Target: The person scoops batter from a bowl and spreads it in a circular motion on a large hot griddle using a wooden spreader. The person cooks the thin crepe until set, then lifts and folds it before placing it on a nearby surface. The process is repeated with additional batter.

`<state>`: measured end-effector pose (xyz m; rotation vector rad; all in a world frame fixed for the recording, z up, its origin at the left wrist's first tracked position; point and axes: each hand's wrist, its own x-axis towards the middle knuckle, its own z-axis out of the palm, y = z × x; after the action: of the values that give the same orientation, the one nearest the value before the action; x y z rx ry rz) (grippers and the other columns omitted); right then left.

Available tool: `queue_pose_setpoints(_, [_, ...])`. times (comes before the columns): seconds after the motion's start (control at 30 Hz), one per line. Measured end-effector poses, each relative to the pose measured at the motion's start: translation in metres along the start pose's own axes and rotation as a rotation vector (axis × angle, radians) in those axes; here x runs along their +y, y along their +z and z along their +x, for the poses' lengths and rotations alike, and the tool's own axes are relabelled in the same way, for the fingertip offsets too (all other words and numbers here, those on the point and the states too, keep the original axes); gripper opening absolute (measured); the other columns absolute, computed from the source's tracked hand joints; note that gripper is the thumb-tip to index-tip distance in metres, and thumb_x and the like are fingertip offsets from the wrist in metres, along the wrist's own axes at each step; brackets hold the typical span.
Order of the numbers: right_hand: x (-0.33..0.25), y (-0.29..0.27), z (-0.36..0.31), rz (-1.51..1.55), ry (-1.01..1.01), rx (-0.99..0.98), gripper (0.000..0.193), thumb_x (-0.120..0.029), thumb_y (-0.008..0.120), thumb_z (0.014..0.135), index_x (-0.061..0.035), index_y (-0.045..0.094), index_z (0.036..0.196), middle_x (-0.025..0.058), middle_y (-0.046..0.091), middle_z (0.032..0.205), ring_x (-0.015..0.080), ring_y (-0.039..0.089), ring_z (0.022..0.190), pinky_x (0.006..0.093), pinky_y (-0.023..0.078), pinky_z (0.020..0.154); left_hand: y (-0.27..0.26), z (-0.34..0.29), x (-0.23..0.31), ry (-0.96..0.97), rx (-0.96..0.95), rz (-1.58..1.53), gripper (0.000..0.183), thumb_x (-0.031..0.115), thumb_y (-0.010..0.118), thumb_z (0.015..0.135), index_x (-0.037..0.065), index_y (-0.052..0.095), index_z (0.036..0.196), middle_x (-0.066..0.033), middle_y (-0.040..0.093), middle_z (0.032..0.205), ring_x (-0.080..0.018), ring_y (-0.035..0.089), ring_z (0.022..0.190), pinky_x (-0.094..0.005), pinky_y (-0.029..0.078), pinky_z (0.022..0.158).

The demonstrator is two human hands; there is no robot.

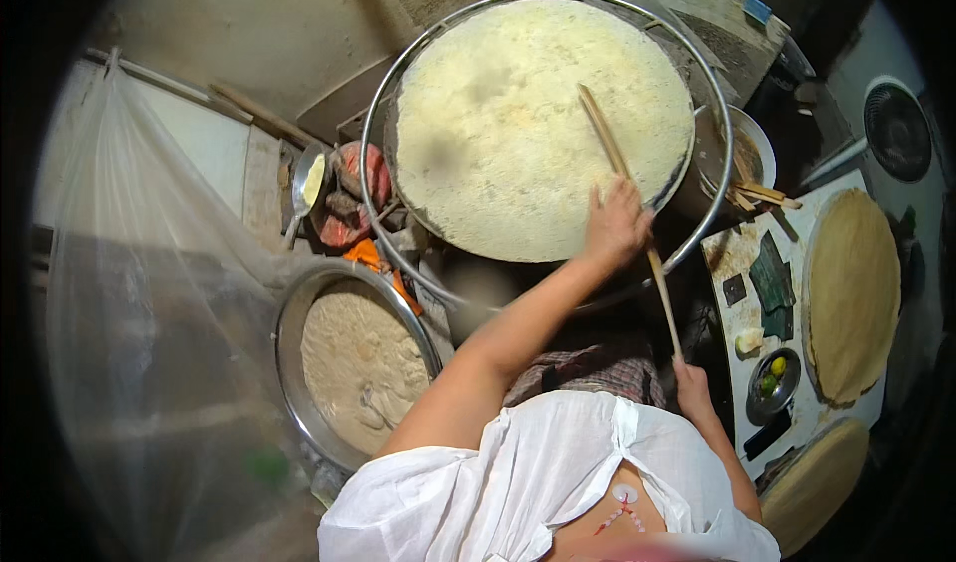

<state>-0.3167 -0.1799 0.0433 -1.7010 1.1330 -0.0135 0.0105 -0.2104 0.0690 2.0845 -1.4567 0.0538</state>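
A wide, pale yellow pancake (543, 124) covers nearly all of a round griddle in front of me. Both my hands are on one long wooden spatula (601, 129), whose flat far end lies over the pancake's right half. My left hand (617, 225) is closed around its middle at the griddle's near right edge, the palm hiding part of the shaft. Lower down, close to my body, my right hand (691, 388) grips the handle's near end. A shiny metal ring (719, 199) circles the griddle, and the spatula crosses over it between my hands.
Left of me stands a large metal basin (292, 383) of thick beige batter, beside hanging clear plastic sheeting (149, 313). A ladle (307, 184) lies beyond it. On the right are stacked round flatbreads (852, 293), a small metal bowl (782, 393) with green and yellow fruit, and a pot (762, 149).
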Motion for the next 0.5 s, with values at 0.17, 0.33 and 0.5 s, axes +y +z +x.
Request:
queue_pose_setpoints(0.17, [-0.092, 0.030, 0.025, -0.097, -0.034, -0.289, 0.057, -0.048, 0.047, 0.094, 0.0055, 0.060, 0.077, 0.0169, 0.052, 0.060, 0.0199, 0.048, 0.057, 0.0376, 0.044, 0.058, -0.071, -0.053, -0.101, -0.134, 0.038, 0.215, 0.036, 0.028, 0.052, 0.089, 0.008, 0.056, 0.119, -0.0090, 0.051, 0.133, -0.0338, 0.042, 0.127, -0.0615, 0.027, 0.101])
queue_pose_setpoints(0.33, [-0.078, 0.034, -0.005, -0.268, -0.037, -0.279, 0.049, -0.050, 0.056, 0.086, -0.0021, 0.068, 0.085, 0.0246, 0.063, 0.077, 0.0409, 0.063, 0.078, 0.0453, 0.048, 0.066, -0.102, -0.135, -0.088, -0.291, 0.054, 0.201, 0.041, 0.025, 0.054, 0.090, 0.005, 0.054, 0.126, -0.0116, 0.050, 0.134, -0.0333, 0.037, 0.131, -0.0571, 0.023, 0.105])
queue_pose_setpoints(0.5, [-0.032, 0.004, -0.019, -0.208, -0.043, 0.014, 0.037, -0.033, 0.069, 0.081, 0.0017, 0.058, 0.076, 0.0239, 0.060, 0.069, 0.0405, 0.061, 0.066, 0.0421, 0.047, 0.056, -0.062, -0.062, -0.027, -0.147, -0.031, -0.027, 0.059, 0.033, 0.056, 0.089, 0.008, 0.038, 0.139, -0.0180, 0.028, 0.147, -0.0360, 0.027, 0.136, -0.0582, 0.022, 0.105])
